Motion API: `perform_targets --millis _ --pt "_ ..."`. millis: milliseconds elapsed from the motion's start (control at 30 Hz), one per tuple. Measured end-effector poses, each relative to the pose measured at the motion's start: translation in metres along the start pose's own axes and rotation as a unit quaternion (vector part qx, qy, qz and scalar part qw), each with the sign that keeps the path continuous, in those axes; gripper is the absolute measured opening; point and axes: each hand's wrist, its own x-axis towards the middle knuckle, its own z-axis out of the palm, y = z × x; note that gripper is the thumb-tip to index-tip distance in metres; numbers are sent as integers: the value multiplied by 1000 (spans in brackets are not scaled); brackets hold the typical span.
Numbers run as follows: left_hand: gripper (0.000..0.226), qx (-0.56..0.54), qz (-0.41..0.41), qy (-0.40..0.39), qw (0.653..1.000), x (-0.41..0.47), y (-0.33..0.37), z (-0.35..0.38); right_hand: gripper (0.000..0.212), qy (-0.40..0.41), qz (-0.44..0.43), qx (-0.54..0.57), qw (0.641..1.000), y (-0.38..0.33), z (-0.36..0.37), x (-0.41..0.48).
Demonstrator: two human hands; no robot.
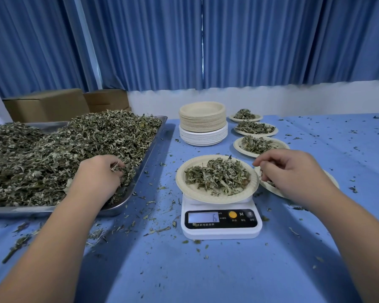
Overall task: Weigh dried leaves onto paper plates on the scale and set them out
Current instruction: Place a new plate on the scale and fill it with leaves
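Reference: clock face centred on the white digital kitchen scale (221,231); 12 o'clock points away from the person
Bench: bench (184,270) under a blue cloth; loose leaf crumbs scattered over it, thickest toward 9 o'clock
Scale: stands between the two forearms; lit display shows a "6" as its last digit; other digits not legible
Plate on scale: round beige paper plate (185,189) sits on the platform and overhangs it; carries a loose mound of grey-green dried leaves (217,177)
Tray: large rectangular stainless-steel tray (150,149) at 9 to 10 o'clock; filled with a bulk leaf heap (53,149) piled above the rim
Left hand: left hand (101,173) in the heap at the tray's near right corner; fingers curled down into the leaves, gripping a tuft
Right hand: right hand (293,171) at 2 o'clock, just beside the right rim of the plate on the scale; contact not discernible; fingers bent downward, thumb close to forefinger; cannot tell whether it pinches any leaf
Under right hand: a further leaf-filled plate (271,191) on the bench, mostly hidden by the hand
Set-out row: three filled plates at 1 o'clock in a line running away; near plate (235,146); middle plate (256,134); far plate (245,120)
Spare plates: tall stack of empty paper plates (202,125) at 12 o'clock; beige above, white beneath
Background: two brown cardboard boxes (46,104) behind the tray at 10 o'clock; pleated blue curtains (249,40) along the far wall
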Motion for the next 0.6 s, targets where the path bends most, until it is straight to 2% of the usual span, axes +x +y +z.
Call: perform_targets --millis 133,300,467,600 --pt "19 -22 -1 26 999 -2 6 -1 33 2 2 -3 1000 0 0 1" --pt "19 -106 28 62 992 -12 24 -4 33 0 0 6 1000 0 -1 0" --pt "20 -190 97 79 974 -26 57 -8 33 -1 -4 13 1000 0 -1 1" --pt "21 -193 161 57 966 -27 85 -5 34 -7 -3 19 1000 1 0 1"
